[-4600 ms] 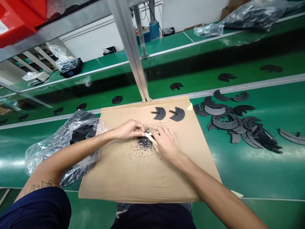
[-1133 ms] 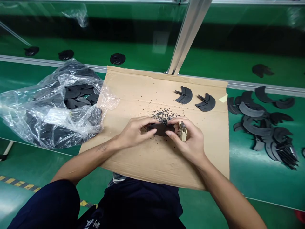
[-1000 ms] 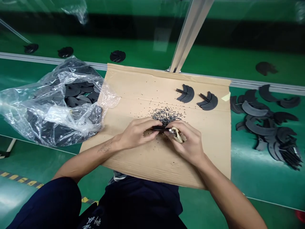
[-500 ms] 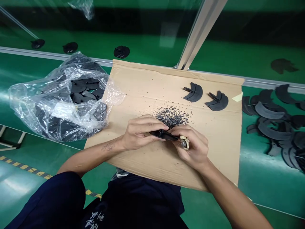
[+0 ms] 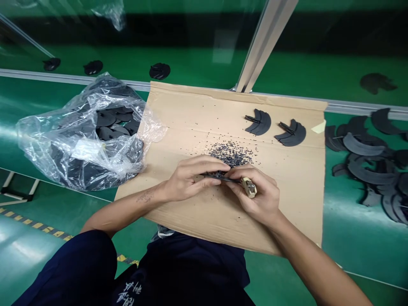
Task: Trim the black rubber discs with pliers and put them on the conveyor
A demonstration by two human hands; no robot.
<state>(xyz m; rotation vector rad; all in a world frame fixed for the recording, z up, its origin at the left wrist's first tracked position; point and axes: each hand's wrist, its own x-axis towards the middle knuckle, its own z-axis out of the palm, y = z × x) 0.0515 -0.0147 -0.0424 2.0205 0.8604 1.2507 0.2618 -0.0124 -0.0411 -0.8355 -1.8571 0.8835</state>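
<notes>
Over the cardboard, my left hand (image 5: 191, 177) is closed on a thin black plastic part (image 5: 213, 175), pinched between thumb and fingers and seen nearly edge-on. My right hand (image 5: 259, 191) is wrapped round a hand tool with a cream-coloured handle (image 5: 249, 188); its butt end points toward me. The tool's working end is hidden by my fingers, so I cannot tell its kind. Both hands meet at the part's right end. Just beyond them lies a heap of tiny black plastic bits (image 5: 232, 154).
The cardboard sheet (image 5: 191, 106) covers the bench's middle. Two curved black parts with stems, one left (image 5: 262, 122) and one right (image 5: 295, 132), lie on it. A clear plastic bag (image 5: 79, 148) of black discs stands left. Curved black pieces (image 5: 366, 170) are piled right. A metal post (image 5: 267, 42) rises behind.
The black part has tilted in my left hand, from showing its broad face to nearly edge-on. The tool's handle has turned slightly in my right hand. Both hands stay close together.
</notes>
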